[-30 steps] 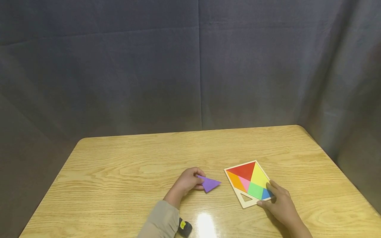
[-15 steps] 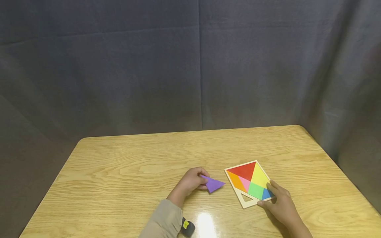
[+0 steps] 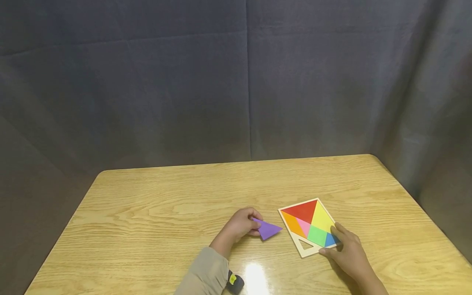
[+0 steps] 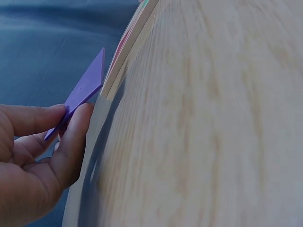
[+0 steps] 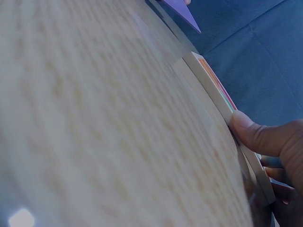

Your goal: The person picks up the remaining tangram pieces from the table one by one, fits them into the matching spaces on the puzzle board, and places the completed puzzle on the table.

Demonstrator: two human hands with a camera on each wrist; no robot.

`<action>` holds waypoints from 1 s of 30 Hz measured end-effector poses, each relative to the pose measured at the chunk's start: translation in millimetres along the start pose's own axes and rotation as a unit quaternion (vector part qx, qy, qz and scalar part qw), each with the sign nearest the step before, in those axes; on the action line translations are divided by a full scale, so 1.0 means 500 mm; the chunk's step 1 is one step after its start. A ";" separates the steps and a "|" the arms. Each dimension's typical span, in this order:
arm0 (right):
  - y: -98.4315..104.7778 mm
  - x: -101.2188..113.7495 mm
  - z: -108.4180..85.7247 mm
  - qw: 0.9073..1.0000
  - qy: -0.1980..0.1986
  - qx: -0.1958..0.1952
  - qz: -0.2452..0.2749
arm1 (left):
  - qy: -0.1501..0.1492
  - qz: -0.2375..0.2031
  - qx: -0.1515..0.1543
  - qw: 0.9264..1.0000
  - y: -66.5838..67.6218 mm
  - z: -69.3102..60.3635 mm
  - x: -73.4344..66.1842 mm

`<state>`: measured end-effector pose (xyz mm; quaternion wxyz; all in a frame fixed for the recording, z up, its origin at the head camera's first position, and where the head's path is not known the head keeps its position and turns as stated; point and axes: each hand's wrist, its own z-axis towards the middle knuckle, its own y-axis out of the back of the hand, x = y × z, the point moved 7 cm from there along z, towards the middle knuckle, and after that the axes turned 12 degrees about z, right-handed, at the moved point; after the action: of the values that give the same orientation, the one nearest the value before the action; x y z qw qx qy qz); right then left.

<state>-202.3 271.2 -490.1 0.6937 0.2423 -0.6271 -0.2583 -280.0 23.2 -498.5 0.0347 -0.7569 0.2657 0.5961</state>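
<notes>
My left hand (image 3: 239, 225) pinches a purple triangular tangram piece (image 3: 269, 230) between thumb and fingers. In the left wrist view the purple piece (image 4: 86, 84) is tilted and held above the table. It is just left of a square wooden tangram board (image 3: 303, 253), not touching it in the head view. Red, yellow, orange, pink, green and blue pieces lie in the board. A small triangular opening (image 3: 305, 245) shows at its near left corner. My right hand (image 3: 348, 253) grips the board's near right corner, thumb on the side edge (image 5: 239, 124), covering part of the blue piece.
The wood-grain table (image 3: 155, 221) spreads out around both hands. A dark grey curtain (image 3: 184, 98) hangs behind it and along both sides. A black wrist device (image 3: 235, 283) with a yellow mark sits by the left sleeve (image 3: 208, 272).
My left hand has moved a little to the right with the purple piece, closer to the board. The right hand and the board have stayed in place.
</notes>
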 end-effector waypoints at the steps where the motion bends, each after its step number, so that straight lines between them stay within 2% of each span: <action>1: 0.000 0.000 0.000 1.000 -0.001 0.000 0.001 | 0.000 0.000 0.001 1.000 -0.001 0.000 0.000; 15: -0.001 -0.005 0.002 1.000 -0.023 0.010 0.013 | 0.003 0.003 0.012 1.000 -0.028 0.000 -0.001; 19: -0.001 -0.004 0.002 1.000 -0.024 0.010 0.016 | 0.001 -0.008 0.015 1.000 -0.036 0.003 0.000; 21: 0.000 -0.004 0.002 1.000 -0.022 0.010 0.016 | -0.001 -0.008 0.015 1.000 -0.036 -0.006 -0.012; 26: 0.001 -0.002 0.002 1.000 -0.017 0.006 0.014 | 0.002 -0.008 0.019 1.000 -0.042 -0.007 -0.015; 30: 0.002 0.003 0.000 1.000 -0.013 0.001 0.013 | 0.004 -0.006 0.020 1.000 -0.048 0.002 -0.007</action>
<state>-202.0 270.9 -488.7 0.6882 0.2317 -0.6398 -0.2517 -270.7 45.3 -502.0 0.0522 -0.7601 0.2735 0.5872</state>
